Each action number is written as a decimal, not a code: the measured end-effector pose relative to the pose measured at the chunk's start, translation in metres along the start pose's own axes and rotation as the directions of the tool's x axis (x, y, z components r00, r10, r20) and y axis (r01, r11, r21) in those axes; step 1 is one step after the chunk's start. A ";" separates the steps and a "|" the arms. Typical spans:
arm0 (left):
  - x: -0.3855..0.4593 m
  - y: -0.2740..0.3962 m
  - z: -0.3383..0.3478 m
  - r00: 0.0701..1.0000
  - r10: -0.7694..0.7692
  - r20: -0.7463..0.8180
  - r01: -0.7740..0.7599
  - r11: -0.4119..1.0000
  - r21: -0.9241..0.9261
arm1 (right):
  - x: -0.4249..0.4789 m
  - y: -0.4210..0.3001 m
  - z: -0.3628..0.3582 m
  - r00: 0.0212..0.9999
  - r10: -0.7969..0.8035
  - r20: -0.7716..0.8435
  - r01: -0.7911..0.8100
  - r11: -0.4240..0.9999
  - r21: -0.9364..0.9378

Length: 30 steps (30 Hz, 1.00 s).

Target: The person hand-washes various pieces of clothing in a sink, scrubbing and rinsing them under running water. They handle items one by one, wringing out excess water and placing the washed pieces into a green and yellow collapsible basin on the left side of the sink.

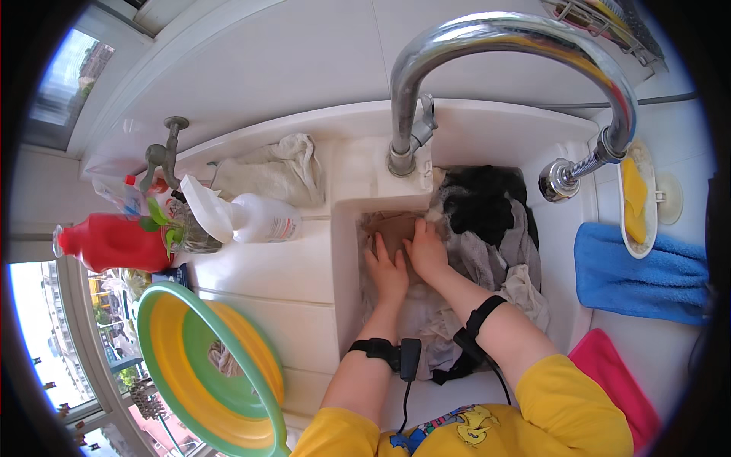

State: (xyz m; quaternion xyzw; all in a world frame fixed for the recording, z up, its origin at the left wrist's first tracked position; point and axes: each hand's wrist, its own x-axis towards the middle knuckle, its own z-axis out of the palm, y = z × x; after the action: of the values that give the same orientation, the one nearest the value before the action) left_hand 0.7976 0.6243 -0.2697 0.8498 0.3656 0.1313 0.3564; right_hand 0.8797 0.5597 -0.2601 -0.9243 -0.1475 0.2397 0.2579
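Observation:
A brown cloth lies in the wet left part of the white sink. My left hand rests on its left side with the fingers spread. From the right, my right hand touches the same cloth, thumb apart from the fingers; whether it pinches the fabric is hidden. Beside it, soaked black clothing and a grey cloth are heaped in the sink. Pale laundry lies below my wrists amid suds, with a whitish cloth to the right.
A chrome faucet arches over the sink. On the left ledge are a white spray bottle, a red bottle and a folded towel. A green-and-yellow basin stands at left. A blue towel hangs at right.

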 end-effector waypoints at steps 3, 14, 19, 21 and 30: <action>0.010 0.000 0.000 0.920 -0.245 0.307 0.237 0.969 0.063 | 0.005 0.003 0.006 0.999 0.013 0.043 -0.008 0.991 -0.134; 0.026 0.019 -0.020 0.813 -0.522 0.259 0.556 0.562 -0.612 | -0.036 -0.040 -0.049 0.967 -0.252 -0.028 0.230 0.827 0.513; 0.032 0.104 -0.091 0.699 -0.376 0.608 0.690 0.133 -0.711 | -0.063 -0.053 -0.081 0.962 -0.173 -0.212 0.271 0.505 0.819; 0.031 0.102 -0.094 0.708 -0.256 0.658 0.689 0.045 -0.723 | -0.071 -0.066 -0.090 0.924 -0.270 -0.272 0.381 0.572 0.726; 0.028 0.048 -0.052 0.866 -0.138 0.481 0.497 0.353 -0.792 | -0.081 -0.081 -0.084 0.978 -0.188 -0.095 0.209 0.819 0.534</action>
State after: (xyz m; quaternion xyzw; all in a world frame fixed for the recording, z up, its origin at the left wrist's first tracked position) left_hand 0.8173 0.6475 -0.2003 0.4442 0.3320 0.0875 0.8275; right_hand 0.8433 0.5598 -0.1230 -0.7978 -0.1644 0.2257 0.5344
